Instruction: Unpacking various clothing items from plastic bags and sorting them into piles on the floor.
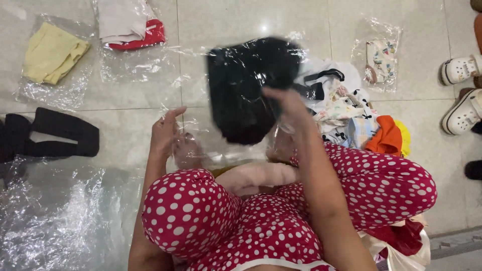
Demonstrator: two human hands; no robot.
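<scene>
I sit on a tiled floor in red clothes with white dots. My right hand (282, 103) grips a black folded garment (246, 83) that sits inside a clear plastic bag (201, 145), held up in front of me. My left hand (165, 131) holds the lower left edge of that bag, fingers partly curled on the plastic. A pale pink rolled cloth (253, 176) lies across my lap just below the bag.
A pile of mixed clothes (351, 120) lies to my right. Bagged items rest on the floor: a yellow one (52, 52), a red and white one (130, 25), a printed one (380, 60). A black strap (55, 133), loose plastic sheets (55, 221) and white clogs (462, 93) lie nearby.
</scene>
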